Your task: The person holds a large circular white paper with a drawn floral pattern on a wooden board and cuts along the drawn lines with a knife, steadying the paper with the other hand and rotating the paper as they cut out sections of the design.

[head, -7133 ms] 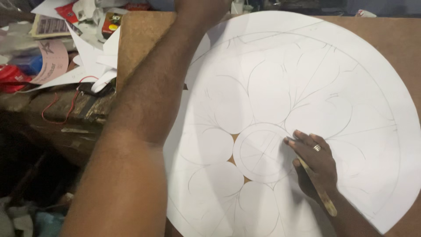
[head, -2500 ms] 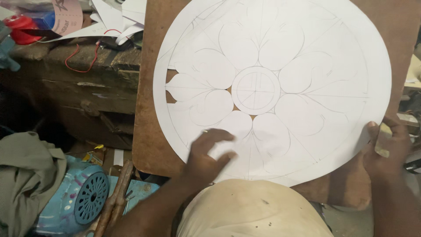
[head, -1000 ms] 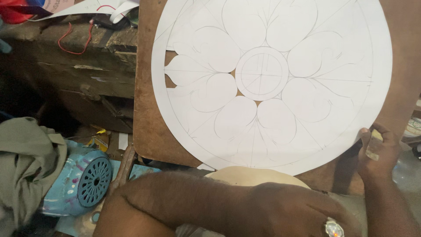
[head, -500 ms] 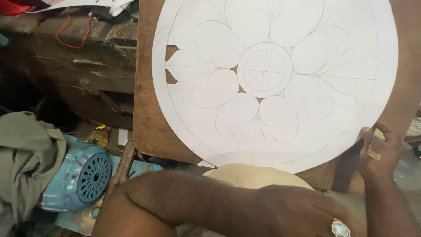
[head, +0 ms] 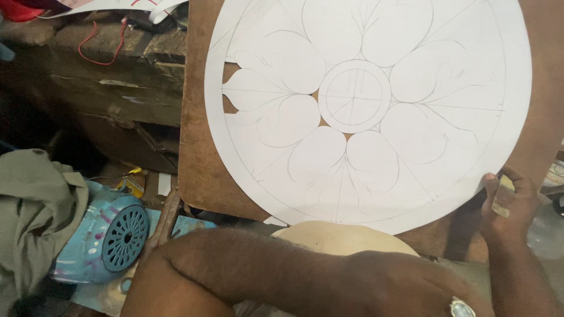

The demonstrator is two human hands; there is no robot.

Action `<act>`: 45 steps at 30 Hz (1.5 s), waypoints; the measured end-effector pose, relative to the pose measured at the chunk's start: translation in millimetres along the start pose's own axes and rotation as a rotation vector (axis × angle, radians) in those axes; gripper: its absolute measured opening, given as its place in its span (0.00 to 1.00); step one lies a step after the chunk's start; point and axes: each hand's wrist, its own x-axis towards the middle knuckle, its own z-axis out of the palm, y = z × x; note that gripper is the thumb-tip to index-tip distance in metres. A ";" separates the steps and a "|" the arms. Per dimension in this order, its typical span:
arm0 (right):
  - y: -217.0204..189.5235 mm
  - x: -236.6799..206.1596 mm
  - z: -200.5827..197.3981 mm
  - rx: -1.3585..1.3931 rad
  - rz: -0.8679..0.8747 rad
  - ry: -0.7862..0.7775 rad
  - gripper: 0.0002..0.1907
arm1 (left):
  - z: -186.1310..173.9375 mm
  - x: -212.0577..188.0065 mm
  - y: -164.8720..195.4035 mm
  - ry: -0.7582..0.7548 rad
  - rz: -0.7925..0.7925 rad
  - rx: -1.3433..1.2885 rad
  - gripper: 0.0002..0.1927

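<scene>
1. Nearest us, we are laying our left hand (head: 405,287), ringed, across our lap below the board; it is lying loosely with nothing in it.
2. We are pinching the brown board's (head: 200,170) lower right corner with our right hand (head: 508,205), fingers closed on the edge and on a small pale tool (head: 502,196), apparently to steady the board.
3. The white paper disc (head: 364,111), pencilled with a flower pattern, is lying flat on that board, partly cut at its left.
4. Farther left, a blue fan housing (head: 111,238) and an olive cloth (head: 32,205) are lying below the cluttered bench (head: 117,76).
</scene>
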 end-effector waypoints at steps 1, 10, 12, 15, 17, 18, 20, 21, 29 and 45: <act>-1.1 0.6 -0.6 0.049 0.017 0.001 0.16 | 2.2 0.5 -1.3 0.042 0.008 -0.029 0.13; -6.2 0.0 -0.8 0.042 0.015 0.000 0.15 | -7.3 -7.0 -1.1 0.015 0.035 -0.032 0.12; -0.9 1.6 -1.0 0.015 -0.026 0.006 0.14 | -8.1 -5.2 -1.9 0.015 0.034 -0.061 0.12; 8.7 0.5 0.2 -0.014 -0.160 0.019 0.13 | -8.0 -5.3 -1.4 0.015 0.026 -0.068 0.12; 14.1 0.4 -1.8 -0.057 -0.209 0.035 0.13 | -6.9 -4.6 -2.1 0.013 0.033 -0.047 0.11; 15.6 0.1 -1.9 -0.089 -0.202 0.040 0.13 | -6.1 -4.9 -1.9 0.017 0.035 -0.046 0.11; 15.7 1.5 0.3 -0.103 -0.150 0.022 0.14 | -6.2 -5.7 -2.7 0.011 0.034 -0.043 0.11; 15.1 2.4 1.1 -0.089 -0.102 0.004 0.15 | -6.2 -6.1 -3.2 0.009 0.032 -0.045 0.11; 11.2 0.1 -1.3 -0.099 -0.111 0.019 0.15 | -4.1 -4.4 -3.8 -0.003 0.035 -0.047 0.11; -0.3 1.4 -3.2 -0.084 -0.131 0.027 0.16 | -2.3 -2.0 -6.7 -0.012 0.042 -0.042 0.13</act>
